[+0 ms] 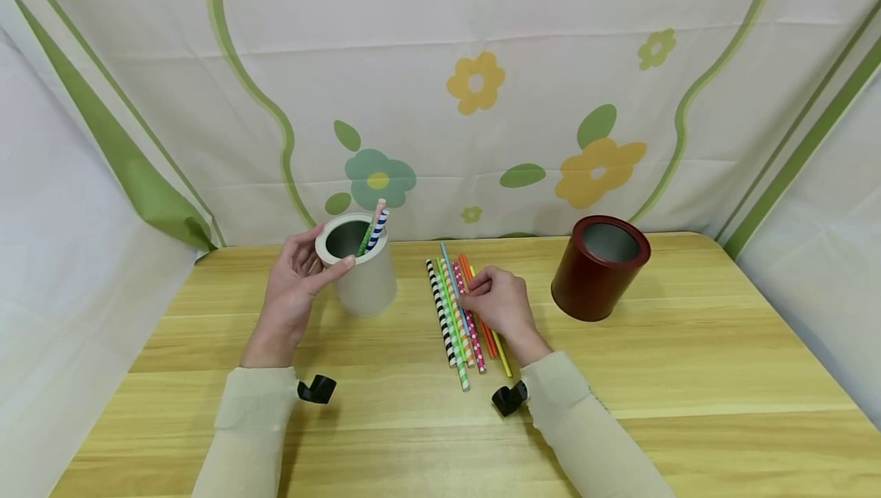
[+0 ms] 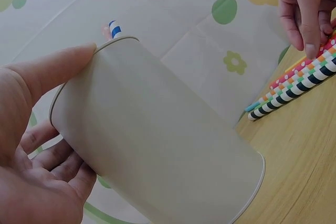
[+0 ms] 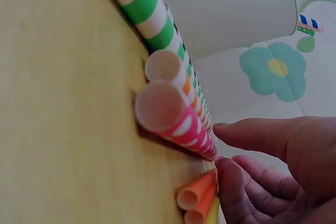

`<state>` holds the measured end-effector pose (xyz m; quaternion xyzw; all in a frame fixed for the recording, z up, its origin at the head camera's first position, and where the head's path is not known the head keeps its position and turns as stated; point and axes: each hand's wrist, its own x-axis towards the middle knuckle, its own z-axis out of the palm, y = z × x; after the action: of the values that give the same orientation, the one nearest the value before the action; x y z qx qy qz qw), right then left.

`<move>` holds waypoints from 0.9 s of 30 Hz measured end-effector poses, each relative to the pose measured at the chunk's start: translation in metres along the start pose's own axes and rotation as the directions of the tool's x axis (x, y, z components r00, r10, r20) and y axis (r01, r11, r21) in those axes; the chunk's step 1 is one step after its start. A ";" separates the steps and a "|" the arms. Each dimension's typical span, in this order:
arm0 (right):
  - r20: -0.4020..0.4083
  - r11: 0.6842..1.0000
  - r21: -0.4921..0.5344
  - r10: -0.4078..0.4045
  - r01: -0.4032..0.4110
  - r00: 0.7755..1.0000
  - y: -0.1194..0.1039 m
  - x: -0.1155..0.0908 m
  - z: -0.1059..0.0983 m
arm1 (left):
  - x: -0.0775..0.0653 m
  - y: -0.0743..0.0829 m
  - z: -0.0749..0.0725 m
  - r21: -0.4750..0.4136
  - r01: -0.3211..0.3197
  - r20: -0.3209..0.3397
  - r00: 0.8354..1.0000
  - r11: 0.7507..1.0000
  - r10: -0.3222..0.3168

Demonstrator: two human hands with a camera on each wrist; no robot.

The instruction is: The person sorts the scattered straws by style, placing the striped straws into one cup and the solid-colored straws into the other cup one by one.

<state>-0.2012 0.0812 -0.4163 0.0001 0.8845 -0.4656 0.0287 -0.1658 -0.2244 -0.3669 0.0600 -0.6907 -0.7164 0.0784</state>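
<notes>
My left hand [image 1: 290, 295] holds a white can [image 1: 368, 284] by its upper rim, thumb on the near side and fingers around the left side. Inside the can lean a blue-and-white striped straw [image 1: 378, 229], a pale pink straw [image 1: 381, 205] and a green straw [image 1: 365, 242]. Over a group of paper straws on the table, my right hand [image 1: 505, 305] pinches at a pink straw with white dots [image 3: 191, 129], thumb and forefinger on either side of it. Beside it lie a black-and-white striped straw [image 1: 441, 314], a green-striped straw [image 1: 463, 372] and orange straws [image 3: 199, 192].
A dark red can [image 1: 585, 284] stands to the right of the straws, open at the top. A yellow straw [image 1: 505, 360] lies at the group's right edge. Behind the wooden table [image 1: 385, 421] hangs a flowered curtain [image 1: 413, 100].
</notes>
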 end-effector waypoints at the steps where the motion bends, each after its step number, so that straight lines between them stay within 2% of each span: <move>1: 0.001 1.000 -0.007 -0.003 0.003 1.000 0.000 0.000 0.000 | 0.000 0.000 0.000 0.000 0.000 0.000 1.000 1.000 0.000; 16: 0.000 0.993 -0.113 -0.040 0.040 0.999 -0.005 -0.002 0.004 | -0.002 0.001 0.001 -0.003 0.000 0.007 1.000 1.000 0.000; 27: 0.018 0.989 -0.140 -0.036 0.038 0.999 -0.005 -0.001 0.005 | -0.002 -0.001 0.001 -0.010 -0.005 0.009 1.000 1.000 0.005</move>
<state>-0.1998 0.0745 -0.4145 -0.0218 0.9146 -0.4029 0.0268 -0.1640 -0.2232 -0.3675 0.0547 -0.6874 -0.7201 0.0773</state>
